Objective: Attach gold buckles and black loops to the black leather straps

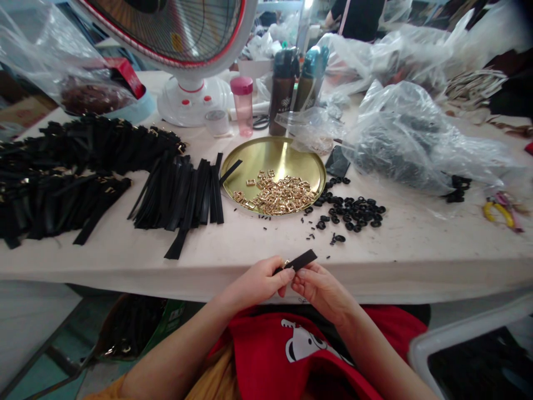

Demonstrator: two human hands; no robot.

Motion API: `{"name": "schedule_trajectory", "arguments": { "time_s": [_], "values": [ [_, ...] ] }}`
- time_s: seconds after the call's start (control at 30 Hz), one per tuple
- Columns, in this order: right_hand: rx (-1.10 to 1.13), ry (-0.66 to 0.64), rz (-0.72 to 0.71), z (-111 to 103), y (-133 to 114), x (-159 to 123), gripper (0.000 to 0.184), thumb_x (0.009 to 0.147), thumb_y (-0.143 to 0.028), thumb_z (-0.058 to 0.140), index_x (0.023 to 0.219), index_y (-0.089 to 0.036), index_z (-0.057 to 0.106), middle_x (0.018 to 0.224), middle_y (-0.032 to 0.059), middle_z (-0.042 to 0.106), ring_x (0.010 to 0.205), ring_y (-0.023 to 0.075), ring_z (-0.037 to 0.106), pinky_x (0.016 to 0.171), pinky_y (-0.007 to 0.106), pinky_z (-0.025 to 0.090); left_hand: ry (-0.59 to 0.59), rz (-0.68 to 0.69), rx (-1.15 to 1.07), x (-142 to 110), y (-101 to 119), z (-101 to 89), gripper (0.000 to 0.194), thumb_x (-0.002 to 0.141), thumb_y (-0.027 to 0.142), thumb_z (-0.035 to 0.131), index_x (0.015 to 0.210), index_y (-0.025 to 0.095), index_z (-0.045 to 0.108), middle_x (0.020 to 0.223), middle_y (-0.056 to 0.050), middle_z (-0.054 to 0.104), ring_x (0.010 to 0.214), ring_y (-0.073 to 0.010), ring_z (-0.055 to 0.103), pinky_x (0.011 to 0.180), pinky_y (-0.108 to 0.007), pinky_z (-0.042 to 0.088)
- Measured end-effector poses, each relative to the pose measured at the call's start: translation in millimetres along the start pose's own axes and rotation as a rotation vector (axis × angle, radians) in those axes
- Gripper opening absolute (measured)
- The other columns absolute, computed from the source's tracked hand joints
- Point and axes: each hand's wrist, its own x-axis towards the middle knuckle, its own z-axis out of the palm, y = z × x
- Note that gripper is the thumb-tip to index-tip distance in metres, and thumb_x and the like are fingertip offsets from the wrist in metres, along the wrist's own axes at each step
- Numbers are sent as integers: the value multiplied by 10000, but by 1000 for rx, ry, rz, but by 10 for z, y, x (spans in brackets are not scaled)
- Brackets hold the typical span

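Note:
Just off the table's front edge, my left hand (270, 280) pinches a short black strap (303, 260) with a gold buckle (286, 263) at its left part. My right hand (320, 289) closes on the strap from below, near its middle; the exact grip of its fingertips is partly hidden. Beyond both hands, a round gold tray (233, 150) carries a heap of small gold buckles (287, 194). Black loops (353, 214) lie scattered to the right of the tray. Plain black straps (189, 191) lie in a row to its left.
Piles of buckled black straps (54, 194) cover the table's left side. Behind stand a fan (187, 103), a pink-lidded bottle (242, 105) and a dark bottle (283, 94). A clear plastic bag (400, 144) and yellow-handled pliers (497, 214) lie right. A white bin (420, 355) stands low right.

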Motion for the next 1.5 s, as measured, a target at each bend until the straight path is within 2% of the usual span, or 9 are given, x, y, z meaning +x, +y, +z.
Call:
{"name": "schedule_trajectory", "arguments": {
  "time_s": [0.27, 0.37, 0.5, 0.7, 0.93, 1.17, 1.23, 1.4, 1.5],
  "values": [
    [13, 18, -15, 50, 13, -36, 165, 612, -177, 719, 760, -195, 648, 724, -27, 636, 570, 73, 543, 572, 204, 447, -19, -35, -141, -17, -12, 23, 211, 815, 337, 397, 726, 158, 465, 566, 45, 464, 446, -55, 343, 426, -178, 271],
    [-18, 39, -85, 66, 46, -47, 181, 600, -204, 722, 764, -196, 647, 733, -14, 630, 586, 91, 528, 570, 220, 438, -52, -64, -205, 7, -10, 17, 197, 792, 333, 413, 729, 155, 471, 557, 48, 454, 428, -52, 334, 411, -177, 267],
    [-213, 88, -237, 58, 69, -61, 175, 610, -259, 715, 756, -206, 634, 719, -16, 620, 620, 111, 510, 611, 244, 423, -49, -71, -188, 14, 11, -4, 191, 770, 321, 420, 742, 155, 510, 556, 50, 454, 431, -56, 332, 412, -180, 261],
    [-569, 179, -372, 64, -19, -48, 171, 658, -349, 660, 688, -197, 587, 579, -34, 538, 588, 124, 470, 586, 257, 377, 111, -23, 93, -12, 44, 24, 214, 769, 295, 417, 644, 163, 529, 567, 43, 493, 530, -85, 430, 501, -201, 299],
    [-574, 124, -237, 59, -36, -24, 216, 679, -348, 637, 599, -181, 526, 521, -44, 484, 523, 103, 420, 520, 242, 333, 166, 9, 296, -23, 19, 82, 236, 801, 326, 399, 667, 175, 521, 614, 22, 534, 575, -114, 451, 521, -216, 300],
    [-249, -12, -67, -12, -12, -51, 183, 673, -336, 650, 685, -173, 568, 548, -43, 498, 488, 85, 412, 504, 229, 346, 23, 27, 18, -75, 51, 69, 218, 816, 294, 392, 732, 150, 531, 627, 22, 517, 557, -87, 425, 539, -199, 319],
    [-362, 9, -140, 4, -13, -72, 191, 688, -346, 630, 678, -169, 559, 564, -37, 498, 511, 93, 423, 521, 235, 357, 6, -6, -43, -79, 53, 75, 216, 812, 305, 399, 725, 149, 518, 585, 36, 484, 494, -74, 366, 491, -195, 291],
    [-926, 262, -661, 70, 19, -111, 102, 719, -272, 591, 709, -177, 557, 661, -12, 535, 631, 126, 478, 616, 255, 379, 147, 11, 31, -78, 35, 120, 252, 804, 343, 426, 628, 165, 452, 543, 49, 464, 511, -80, 381, 510, -197, 293],
    [-925, 312, -657, 71, 44, -88, 116, 729, -289, 569, 732, -183, 523, 624, -27, 510, 574, 118, 467, 554, 241, 382, 189, 29, 107, -55, 32, 123, 273, 808, 380, 422, 635, 171, 458, 544, 47, 483, 536, -95, 425, 521, -206, 302]
  ]
}}
